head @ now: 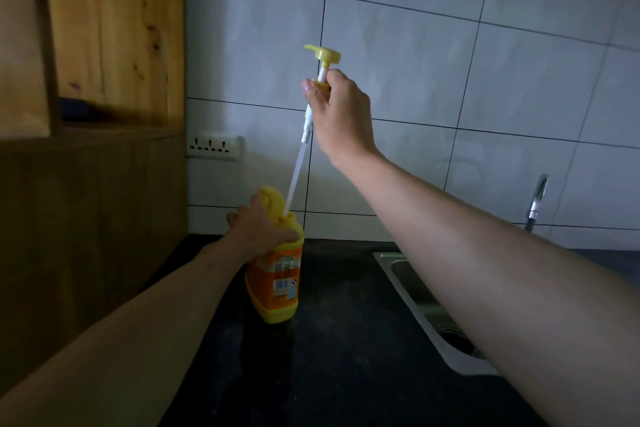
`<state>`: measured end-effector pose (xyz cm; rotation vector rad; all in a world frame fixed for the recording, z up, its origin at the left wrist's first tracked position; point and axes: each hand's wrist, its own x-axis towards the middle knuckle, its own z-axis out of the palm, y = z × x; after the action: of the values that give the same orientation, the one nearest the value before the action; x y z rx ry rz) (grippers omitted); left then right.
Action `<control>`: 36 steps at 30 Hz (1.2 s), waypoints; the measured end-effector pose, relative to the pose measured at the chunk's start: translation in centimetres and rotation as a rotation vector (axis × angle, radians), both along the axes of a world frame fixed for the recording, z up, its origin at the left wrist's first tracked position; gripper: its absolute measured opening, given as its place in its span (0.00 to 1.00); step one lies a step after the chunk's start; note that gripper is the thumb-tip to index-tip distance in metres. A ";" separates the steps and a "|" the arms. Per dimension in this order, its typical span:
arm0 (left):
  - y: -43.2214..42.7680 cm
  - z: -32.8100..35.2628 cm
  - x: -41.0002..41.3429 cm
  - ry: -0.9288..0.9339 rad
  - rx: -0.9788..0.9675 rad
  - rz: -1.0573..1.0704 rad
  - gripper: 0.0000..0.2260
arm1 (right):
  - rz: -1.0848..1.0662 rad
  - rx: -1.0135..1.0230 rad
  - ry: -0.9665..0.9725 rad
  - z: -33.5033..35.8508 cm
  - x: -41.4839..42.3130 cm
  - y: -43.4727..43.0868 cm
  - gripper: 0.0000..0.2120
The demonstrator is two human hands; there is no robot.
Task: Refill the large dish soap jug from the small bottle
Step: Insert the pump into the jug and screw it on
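While the left hand [258, 225] grips the yellow jug [275, 274] standing on the dark table [346, 340], the right hand [337, 111] pinches the pump [320, 80] collar high above; its tube [294, 180] slants down-left, tip just inside the neck.

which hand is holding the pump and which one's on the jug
The right hand holds the yellow pump raised high, its tube end at the jug's mouth. The left hand grips the top of the orange jug standing on the counter.
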<state>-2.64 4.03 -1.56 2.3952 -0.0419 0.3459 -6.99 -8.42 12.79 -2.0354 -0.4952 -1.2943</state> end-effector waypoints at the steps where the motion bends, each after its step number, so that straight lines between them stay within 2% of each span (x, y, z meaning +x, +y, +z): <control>1: -0.2 -0.2 0.2 -0.018 0.012 -0.008 0.49 | 0.003 -0.007 0.013 -0.1 0.2 0.0 0.09; 8: -0.9 -0.5 1.3 -0.068 -0.029 -0.082 0.51 | 0.000 0.027 0.027 0.2 1.1 -0.1 0.09; 13: -0.9 -0.8 1.5 -0.037 -0.033 -0.113 0.46 | 0.012 0.051 0.018 0.1 1.7 0.1 0.11; 24: 0.1 -1.2 1.5 -0.107 -0.061 -0.130 0.46 | 0.003 0.064 0.042 -0.3 2.6 0.1 0.13; 30: 0.2 -1.4 1.8 -0.117 -0.033 -0.112 0.46 | 0.010 0.049 0.138 -2.8 3.5 0.8 0.11; 36: 0.2 -1.6 1.9 -0.105 -0.044 -0.111 0.46 | 0.089 -0.038 0.344 -7.4 4.6 0.7 0.11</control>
<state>-0.75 4.24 -3.16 2.3184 -0.2125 0.4161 -2.38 -7.68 5.37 -2.1831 -0.4455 -0.8633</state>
